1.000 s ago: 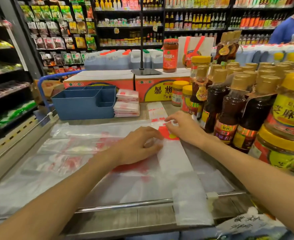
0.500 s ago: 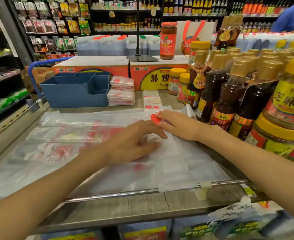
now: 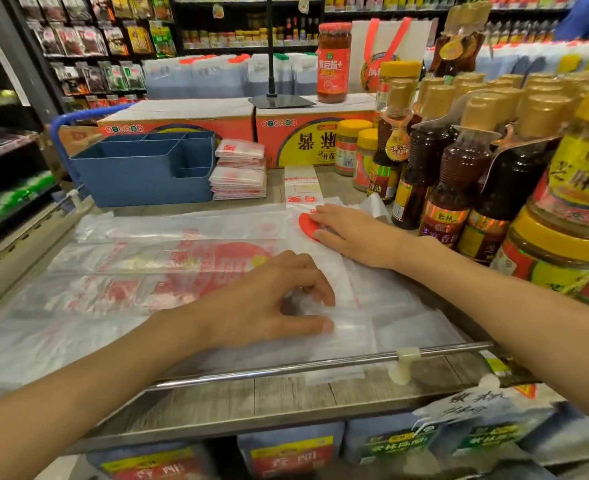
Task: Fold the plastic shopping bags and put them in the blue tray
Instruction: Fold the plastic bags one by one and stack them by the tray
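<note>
**Mid-fold at the shop counter**

Shelves of bottles and packets crowd the background, and we work at a wood-grain counter (image 3: 286,400) with a metal rail (image 3: 286,370) along its near edge. Several clear plastic bags with red print (image 3: 140,268) lie spread flat across it. Over them, running away from us, lies the bag strip (image 3: 324,258) we are folding, already narrowed lengthwise.

Our right hand (image 3: 348,233) lies flat, fingers straight and together, pressing the strip's far part down beside its red disc. Our left hand (image 3: 269,306) is nearer us, fingers curled, thumb and fingertips pinching a crumpled bit of the film at the strip's near part.

The blue tray (image 3: 130,181) stands at the back left, well apart from both hands; from here its compartments show no bags. Just beside it sits a stack of folded bags (image 3: 239,174), and another folded strip (image 3: 300,185) lies just beyond the right hand. Sesame oil bottles (image 3: 459,174) stand close on the right.

We judge the fold half done: the strip is made but not yet shortened. Next, the pinched end should be carried over toward the pinned end, kept square, then flattened. The film looks slippery and could drag the loose sheets beneath.
</note>
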